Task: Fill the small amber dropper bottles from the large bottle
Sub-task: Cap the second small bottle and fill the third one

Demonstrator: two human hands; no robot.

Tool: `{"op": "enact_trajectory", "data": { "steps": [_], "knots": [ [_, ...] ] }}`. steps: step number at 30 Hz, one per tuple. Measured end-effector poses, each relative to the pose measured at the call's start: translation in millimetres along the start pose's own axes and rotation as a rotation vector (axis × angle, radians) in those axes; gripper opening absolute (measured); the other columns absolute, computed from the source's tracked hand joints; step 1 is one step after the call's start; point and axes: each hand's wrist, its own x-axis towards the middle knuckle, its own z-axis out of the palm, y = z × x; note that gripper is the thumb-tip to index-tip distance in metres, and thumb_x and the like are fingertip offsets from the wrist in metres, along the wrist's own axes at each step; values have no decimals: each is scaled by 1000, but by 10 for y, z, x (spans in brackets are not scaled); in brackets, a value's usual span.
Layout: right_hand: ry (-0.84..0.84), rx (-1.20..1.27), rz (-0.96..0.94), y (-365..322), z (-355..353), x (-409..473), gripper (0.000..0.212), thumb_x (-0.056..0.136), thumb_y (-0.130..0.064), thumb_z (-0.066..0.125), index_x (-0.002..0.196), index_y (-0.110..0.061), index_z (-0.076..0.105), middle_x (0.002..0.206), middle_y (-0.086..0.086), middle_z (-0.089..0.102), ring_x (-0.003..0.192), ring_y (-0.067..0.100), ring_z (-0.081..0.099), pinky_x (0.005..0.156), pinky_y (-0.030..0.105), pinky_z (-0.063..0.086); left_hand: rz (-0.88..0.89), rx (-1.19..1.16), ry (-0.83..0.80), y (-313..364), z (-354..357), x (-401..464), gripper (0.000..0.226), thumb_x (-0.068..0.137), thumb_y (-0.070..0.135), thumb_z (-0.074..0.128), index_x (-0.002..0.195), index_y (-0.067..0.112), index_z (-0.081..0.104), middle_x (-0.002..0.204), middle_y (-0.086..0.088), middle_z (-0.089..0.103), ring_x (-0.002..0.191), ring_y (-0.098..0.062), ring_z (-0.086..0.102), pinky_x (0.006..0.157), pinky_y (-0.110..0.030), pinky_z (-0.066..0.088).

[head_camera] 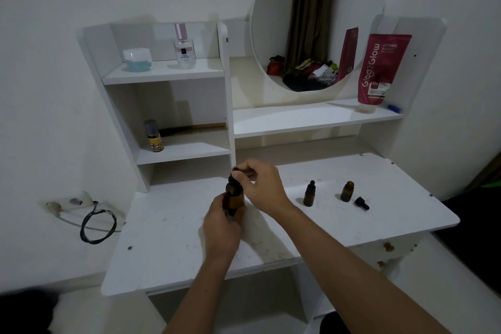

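1. Your right hand (260, 184) pinches the black dropper cap (235, 174) of the large bottle (235, 199) between thumb and curled fingers (245, 171); that grip suits twisting the cap or drawing the dropper out, though whether it is loose yet cannot be told

2. Your left hand (221, 228) wraps its fingers round the lower body of the large bottle, likely so the glass cannot turn or tip while the other hand works the top

3. The large bottle stands upright at the middle of the white surface (168, 247), close in front of you, where both hands meet it without stretching

4. To your right, well apart from the hands, one small amber bottle (309, 194) stands capped, probably awaiting its turn

5. Further right, the open small bottle (347, 192) stands upright with its mouth bare, ready to take liquid; its loose dropper cap (362, 203) lies on its side just beside it, out of the way yet near for closing

6. Judging by this layout, filling has barely begun
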Motion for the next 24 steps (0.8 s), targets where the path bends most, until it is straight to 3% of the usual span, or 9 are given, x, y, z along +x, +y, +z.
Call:
{"op": "enact_trajectory", "data": {
  "steps": [5, 9, 15, 20, 24],
  "knots": [
    [18, 58, -23, -119, -150, 4, 16, 99, -17, 73, 112, -8, 77, 101, -2, 78, 88, -7, 69, 84, 7, 52, -3, 5, -11, 11, -19, -22, 44, 95, 31, 72, 135, 19, 59, 127, 0, 69, 115, -23, 65, 106, -44, 52],
    [76, 168, -53, -335, -354, 64, 16, 98, -15, 74, 113, -10, 77, 96, -14, 74, 89, -14, 69, 82, 4, 51, 10, -5, -9, 5, -34, -31, 48, 92, 33, 75, 135, 21, 58, 126, 1, 69, 114, -21, 64, 103, -37, 51],
    [182, 212, -153, -510, -865, -46, 17, 99, -18, 74, 115, -13, 76, 107, -4, 78, 102, 7, 74, 95, 23, 59, -54, -181, 57, 71, -58, -187, 76, 83, 31, 85, 146, 16, 45, 142, -5, 59, 123, -24, 61, 106, -44, 52],
    [230, 207, -120, -271, -1420, -293, 17, 98, -14, 74, 115, -11, 76, 106, -2, 80, 103, 9, 76, 96, 23, 59, -60, -291, 149, 165, 47, -575, 72, 80, 31, 87, 139, 22, 45, 134, -3, 58, 110, -20, 60, 95, -34, 54],
    [326, 173, -27, 69, -1853, -488, 17, 98, -17, 75, 115, -15, 77, 103, -6, 81, 101, 9, 77, 95, 35, 62, -14, -341, -8, 394, 358, -828, 62, 80, 33, 86, 130, 28, 49, 121, 6, 61, 104, -12, 62, 86, -24, 53]
  ]
}}
